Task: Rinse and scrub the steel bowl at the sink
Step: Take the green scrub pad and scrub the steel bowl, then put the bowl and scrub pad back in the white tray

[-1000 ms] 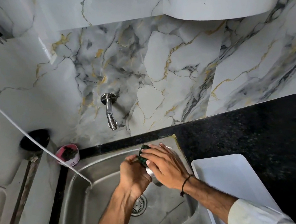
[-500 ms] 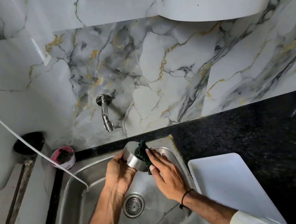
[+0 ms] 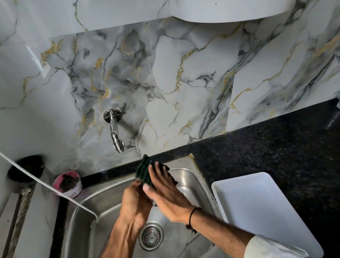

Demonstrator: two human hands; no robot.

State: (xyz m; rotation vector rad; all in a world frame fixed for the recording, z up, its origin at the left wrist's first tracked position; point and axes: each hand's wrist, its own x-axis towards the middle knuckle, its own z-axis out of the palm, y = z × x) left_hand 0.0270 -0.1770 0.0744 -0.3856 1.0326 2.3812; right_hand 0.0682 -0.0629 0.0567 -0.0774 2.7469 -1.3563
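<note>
Scrubbing over steel sink. Left hand clenched round steel bowl, almost hidden behind fingers. Right hand fingers flat, pressing green scrub pad against it. Best: firm grip, rotate bowl, rinse under tap after.

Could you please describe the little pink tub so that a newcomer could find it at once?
Start at the steel sink and go to its far-left corner. The pink tub stands there, below and left of the wall tap. It alone is pink, with dark contents.
</note>
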